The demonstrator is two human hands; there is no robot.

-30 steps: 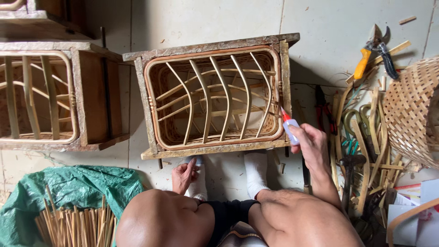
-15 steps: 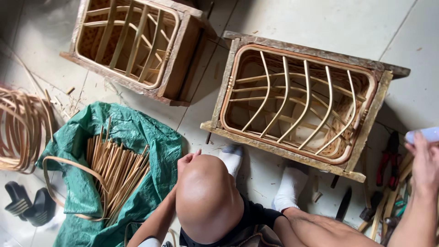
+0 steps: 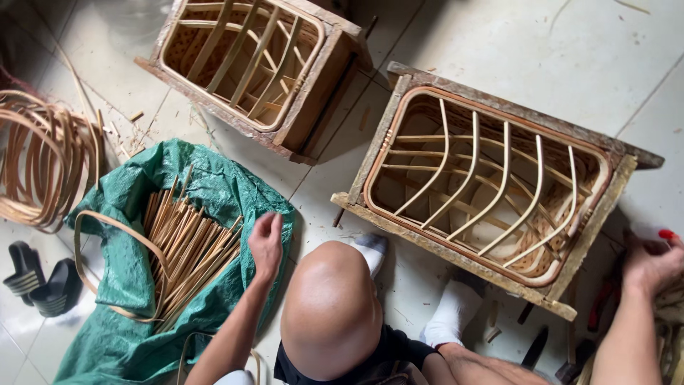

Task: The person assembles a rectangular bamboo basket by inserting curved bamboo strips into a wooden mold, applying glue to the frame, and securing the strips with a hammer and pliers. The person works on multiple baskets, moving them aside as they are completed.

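Coiled cane [image 3: 39, 160] at far left, black sandals [image 3: 39, 278] below. Green tarp [image 3: 128, 328] next, heaped with cut cane sticks [image 3: 189, 253]. Left hand [image 3: 266, 242] hovering over the sticks, fingers loosely curled, nothing clamped. Wooden frame [image 3: 491, 185] further right. Right hand [image 3: 652, 260] at the edge, grip impossible to tell. Likely risk: loose sticks snagging, scattering off the tarp.

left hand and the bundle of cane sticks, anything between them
In the head view nothing lies between: the left hand hovers at the right edge of the cane sticks, over the green tarp that they lie on. Whether it touches them is unclear.
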